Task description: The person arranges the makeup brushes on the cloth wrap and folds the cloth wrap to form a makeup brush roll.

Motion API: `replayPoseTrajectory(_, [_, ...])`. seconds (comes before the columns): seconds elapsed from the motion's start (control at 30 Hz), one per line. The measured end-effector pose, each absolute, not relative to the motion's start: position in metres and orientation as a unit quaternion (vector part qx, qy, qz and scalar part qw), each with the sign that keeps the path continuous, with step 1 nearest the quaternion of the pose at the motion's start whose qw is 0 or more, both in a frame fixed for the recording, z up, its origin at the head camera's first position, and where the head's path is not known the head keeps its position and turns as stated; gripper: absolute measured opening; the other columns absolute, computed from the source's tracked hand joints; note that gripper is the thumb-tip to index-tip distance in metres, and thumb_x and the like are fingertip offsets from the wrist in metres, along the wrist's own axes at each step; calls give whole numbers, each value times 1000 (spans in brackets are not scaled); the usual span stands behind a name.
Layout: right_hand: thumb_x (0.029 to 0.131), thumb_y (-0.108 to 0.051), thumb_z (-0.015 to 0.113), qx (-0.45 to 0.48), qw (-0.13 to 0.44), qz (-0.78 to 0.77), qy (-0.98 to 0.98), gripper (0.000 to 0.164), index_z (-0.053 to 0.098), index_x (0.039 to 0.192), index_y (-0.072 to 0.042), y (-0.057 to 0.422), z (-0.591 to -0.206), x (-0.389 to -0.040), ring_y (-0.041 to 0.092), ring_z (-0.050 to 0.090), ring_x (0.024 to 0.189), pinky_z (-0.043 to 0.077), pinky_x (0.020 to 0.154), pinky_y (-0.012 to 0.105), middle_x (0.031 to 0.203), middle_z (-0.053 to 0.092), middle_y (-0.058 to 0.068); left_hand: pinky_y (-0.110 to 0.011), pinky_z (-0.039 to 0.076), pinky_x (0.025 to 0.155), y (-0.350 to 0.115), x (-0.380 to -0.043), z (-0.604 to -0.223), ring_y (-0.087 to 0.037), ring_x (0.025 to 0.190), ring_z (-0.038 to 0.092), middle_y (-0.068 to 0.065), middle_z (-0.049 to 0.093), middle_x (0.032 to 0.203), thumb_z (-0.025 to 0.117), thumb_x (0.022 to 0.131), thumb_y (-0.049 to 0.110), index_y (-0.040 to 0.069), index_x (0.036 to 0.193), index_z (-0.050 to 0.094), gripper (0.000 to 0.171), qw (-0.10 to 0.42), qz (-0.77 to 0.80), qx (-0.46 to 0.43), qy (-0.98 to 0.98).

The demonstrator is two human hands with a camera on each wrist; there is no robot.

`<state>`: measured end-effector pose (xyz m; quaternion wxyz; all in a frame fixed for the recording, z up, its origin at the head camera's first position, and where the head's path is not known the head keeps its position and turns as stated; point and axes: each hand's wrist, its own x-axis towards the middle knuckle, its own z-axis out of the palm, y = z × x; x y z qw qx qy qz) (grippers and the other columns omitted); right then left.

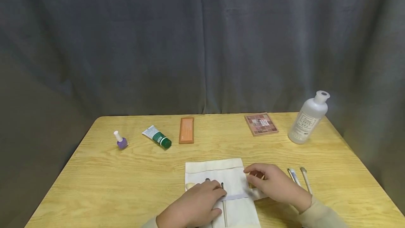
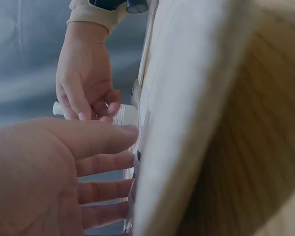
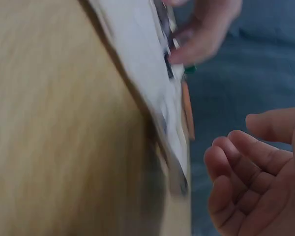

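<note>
We see straight, slightly parted fingers on the left hand, touching a white cloth at six o'clock on the table — beside a slim brush crossing its lavender band. At the cloth's three o'clock, the right hand curls loosely, holding nothing, near more brushes. Farther out, we find a bottle at two, a palette at one, an orange case at eleven — a green tube and purple nail polish at ten.

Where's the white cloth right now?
In the head view, the white cloth is at bottom centre on the table, nearer the camera than the orange case; the left hand rests on it, the right hand is by its right edge.
</note>
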<state>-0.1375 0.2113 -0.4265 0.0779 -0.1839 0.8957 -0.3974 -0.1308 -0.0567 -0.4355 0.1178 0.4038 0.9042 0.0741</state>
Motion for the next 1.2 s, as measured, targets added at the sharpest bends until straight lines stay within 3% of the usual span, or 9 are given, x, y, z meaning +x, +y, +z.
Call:
replayPoseTrajectory(0.23, [91,-15,74,-112,-7,-338,935,16,73,105,-8,257,-420,-140,8,59,75,49,60,25,84,66,-7,-28,48,87,-50,-130,-433,-8,101,54,7,60,119,70,92,39,24,130,67,41,121,70,404,904])
replayPoseTrajectory(0.33, [90,-17,75,-91,-1,-302,949,19,72,104,-5,273,-420,-143,9,57,71,48,59,28,83,65,-4,-33,47,94,-46,-129,-433,-11,104,54,6,58,118,72,89,48,23,126,69,45,121,58,398,907])
replayPoseTrajectory(0.53, [86,-17,77,-75,25,-224,971,19,71,96,-1,291,-425,-141,12,55,68,49,62,35,78,64,-1,-41,40,107,-42,-123,-436,-19,126,46,2,50,135,77,80,58,17,127,66,62,98,-3,417,904])
replayPoseTrajectory(0.77, [81,-16,79,-68,38,-205,976,15,70,90,-6,294,-431,-140,14,56,69,50,66,38,77,63,-1,-39,42,107,-36,-123,-430,-17,123,50,2,56,129,71,84,62,10,125,66,67,122,3,419,900])
replayPoseTrajectory(0.97, [79,-13,79,-60,43,-203,976,13,70,86,-8,293,-435,-139,14,52,68,48,66,37,73,60,-3,-32,43,104,-35,-124,-428,-16,122,52,1,55,132,78,81,53,9,129,64,66,142,4,419,897])
replayPoseTrajectory(1.2, [80,-12,77,-50,54,-209,975,11,69,87,-7,288,-436,-140,14,51,66,47,64,35,72,58,-3,-30,38,111,-44,-126,-428,-15,137,43,4,47,147,79,83,39,14,141,56,67,171,23,417,892])
